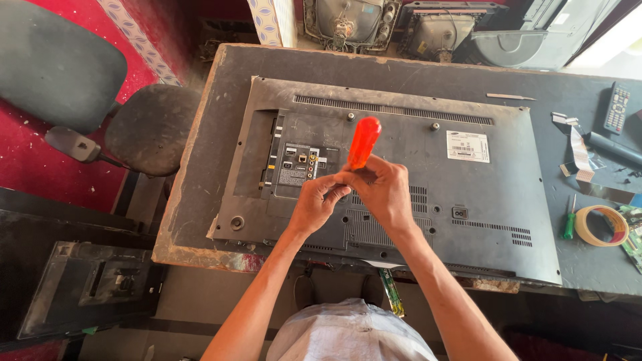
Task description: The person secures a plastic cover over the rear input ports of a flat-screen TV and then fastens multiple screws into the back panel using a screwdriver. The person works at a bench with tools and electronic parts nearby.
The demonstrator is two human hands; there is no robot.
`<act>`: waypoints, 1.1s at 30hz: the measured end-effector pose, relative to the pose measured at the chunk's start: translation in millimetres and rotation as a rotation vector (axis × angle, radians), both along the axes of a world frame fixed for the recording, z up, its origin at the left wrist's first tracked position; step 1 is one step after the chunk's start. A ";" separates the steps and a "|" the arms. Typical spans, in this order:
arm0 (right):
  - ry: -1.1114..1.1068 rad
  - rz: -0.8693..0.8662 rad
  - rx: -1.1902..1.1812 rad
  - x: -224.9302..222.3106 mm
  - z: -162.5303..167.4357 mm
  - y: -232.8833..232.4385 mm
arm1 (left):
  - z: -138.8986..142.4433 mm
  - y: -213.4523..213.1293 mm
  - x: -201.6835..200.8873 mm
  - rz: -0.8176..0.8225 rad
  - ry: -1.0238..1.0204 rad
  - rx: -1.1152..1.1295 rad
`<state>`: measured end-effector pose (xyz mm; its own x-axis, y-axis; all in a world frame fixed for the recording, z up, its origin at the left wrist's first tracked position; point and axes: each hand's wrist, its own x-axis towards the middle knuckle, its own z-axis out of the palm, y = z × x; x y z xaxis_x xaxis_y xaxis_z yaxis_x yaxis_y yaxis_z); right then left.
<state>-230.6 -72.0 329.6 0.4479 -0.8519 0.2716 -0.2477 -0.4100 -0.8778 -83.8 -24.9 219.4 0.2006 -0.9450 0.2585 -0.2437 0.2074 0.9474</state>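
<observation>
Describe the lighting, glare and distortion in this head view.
Head view: bright daylight blows out the top right corner; the television back panel is evenly lit and sharp; the orange screwdriver handle glows; wide-angle distortion bows the table edge.

A flat TV (394,180) lay screen-down, its dark grey back up. A white rectangular label (467,146) sat at its two o'clock. Two old tube sets (352,20) stood at twelve o'clock beyond the table (200,167).
</observation>
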 end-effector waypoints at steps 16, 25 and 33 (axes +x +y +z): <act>-0.074 0.057 -0.040 2.8 -3.4 2.2 | -0.1 -4.0 0.1 -0.024 0.058 0.018; -0.042 0.046 0.043 3.7 -1.8 2.4 | 1.4 -3.9 -0.8 -0.013 0.066 0.024; -0.061 0.080 0.266 4.0 -0.2 0.9 | 2.4 -4.7 2.4 -0.026 0.065 0.046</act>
